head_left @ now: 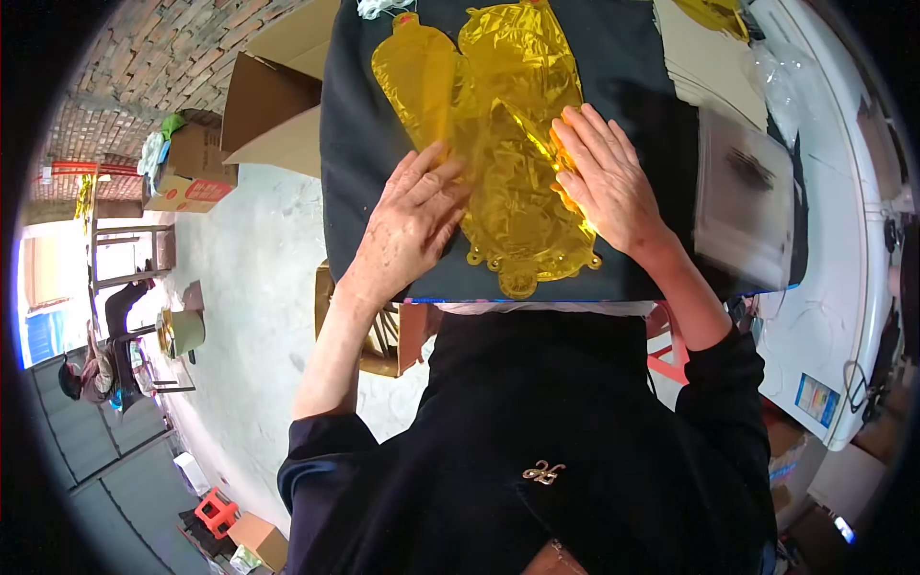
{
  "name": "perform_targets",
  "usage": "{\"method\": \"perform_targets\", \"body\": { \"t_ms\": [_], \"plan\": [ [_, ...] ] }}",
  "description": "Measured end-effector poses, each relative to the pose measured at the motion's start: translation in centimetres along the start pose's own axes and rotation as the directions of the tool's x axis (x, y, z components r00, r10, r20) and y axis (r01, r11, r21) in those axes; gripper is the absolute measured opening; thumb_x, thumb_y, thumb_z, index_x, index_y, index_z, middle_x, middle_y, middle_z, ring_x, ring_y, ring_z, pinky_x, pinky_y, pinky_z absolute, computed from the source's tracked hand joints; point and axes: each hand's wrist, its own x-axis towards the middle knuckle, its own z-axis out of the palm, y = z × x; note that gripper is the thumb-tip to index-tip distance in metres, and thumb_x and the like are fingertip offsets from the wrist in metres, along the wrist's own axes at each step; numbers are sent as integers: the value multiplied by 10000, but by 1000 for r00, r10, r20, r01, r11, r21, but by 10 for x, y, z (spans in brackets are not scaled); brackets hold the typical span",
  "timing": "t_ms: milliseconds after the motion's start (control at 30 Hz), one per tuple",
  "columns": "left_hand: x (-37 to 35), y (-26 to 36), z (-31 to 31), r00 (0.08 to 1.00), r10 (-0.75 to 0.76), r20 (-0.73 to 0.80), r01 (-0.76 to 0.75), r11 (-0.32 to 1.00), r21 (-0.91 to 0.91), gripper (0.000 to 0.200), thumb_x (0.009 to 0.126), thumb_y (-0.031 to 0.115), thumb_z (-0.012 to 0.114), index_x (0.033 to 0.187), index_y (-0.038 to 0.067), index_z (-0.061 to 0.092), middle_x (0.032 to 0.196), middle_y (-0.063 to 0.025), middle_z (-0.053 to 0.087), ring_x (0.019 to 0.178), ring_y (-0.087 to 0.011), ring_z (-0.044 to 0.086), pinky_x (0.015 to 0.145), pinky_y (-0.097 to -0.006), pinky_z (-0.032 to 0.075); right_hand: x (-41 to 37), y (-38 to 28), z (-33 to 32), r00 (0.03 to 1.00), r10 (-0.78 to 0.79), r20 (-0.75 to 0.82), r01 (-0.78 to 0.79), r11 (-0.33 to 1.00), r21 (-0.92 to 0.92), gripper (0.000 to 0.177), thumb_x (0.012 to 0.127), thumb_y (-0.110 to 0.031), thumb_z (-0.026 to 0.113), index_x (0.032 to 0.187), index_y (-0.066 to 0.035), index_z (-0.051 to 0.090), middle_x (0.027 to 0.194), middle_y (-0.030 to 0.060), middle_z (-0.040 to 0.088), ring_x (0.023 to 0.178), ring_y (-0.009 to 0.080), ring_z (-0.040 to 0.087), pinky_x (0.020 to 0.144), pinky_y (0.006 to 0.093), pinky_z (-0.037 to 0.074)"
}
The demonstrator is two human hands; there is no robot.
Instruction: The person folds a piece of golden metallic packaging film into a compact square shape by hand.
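A flat, shiny gold foil piece point(532, 182) lies on the dark cloth of the table point(359, 125), with small tabs along its near edge. Its upper left part is a long rounded lobe point(412, 72). My left hand point(412, 216) rests at the foil's left side, fingers spread a little and slightly blurred, over the lower end of that lobe. On the right edge of the foil lies my right hand point(609, 177), palm down with fingers stretched out, beside a raised, creased fold. Neither hand is closed round anything.
Right of the foil lies a stack of clear plastic bags point(746, 196). Cardboard sheets point(709, 57) are at the upper right, beside a white appliance point(839, 249). An open cardboard box point(273, 101) stands left of the table. A cardboard box with spokes inside point(383, 340) sits below the near edge.
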Motion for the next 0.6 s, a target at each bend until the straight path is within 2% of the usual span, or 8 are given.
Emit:
{"method": "perform_targets", "body": {
  "t_ms": [300, 467, 600],
  "plan": [
    [-4, 2, 8, 1000, -16, -9, 15, 997, -74, 361, 855, -48, 756, 1210, 13, 752, 1408, -127, 676, 1452, -385, 512, 1232, -506, 398, 0, -1, 0, 999, 12, 38, -12, 1000, -1, 578, 1062, -300, 585, 1568, -42, 482, 1630, 156, 463, 1560, 334, 366, 1281, 511, 258],
    [-4, 7, 5, 1000, -11, 23, 14, 996, -92, 403, 809, -75, 755, 1205, -1, 751, 1380, -132, 692, 1440, -383, 524, 1242, -508, 388, 0, -2, 0, 999, 11, 37, -10, 1000, -25, 596, 1041, -337, 640, 1549, -47, 519, 1618, 155, 490, 1542, 321, 399, 1278, 520, 274],
    [-1, 5, 4, 1000, 7, 22, -4, 994, -106, 371, 827, -68, 745, 1192, 0, 750, 1372, -135, 692, 1419, -382, 544, 1240, -517, 389, 0, -2, -1, 999, 9, 43, -8, 1000, -30, 595, 1038, -337, 645, 1544, -48, 523, 1606, 156, 499, 1539, 324, 402, 1277, 523, 273]
  ]
}}
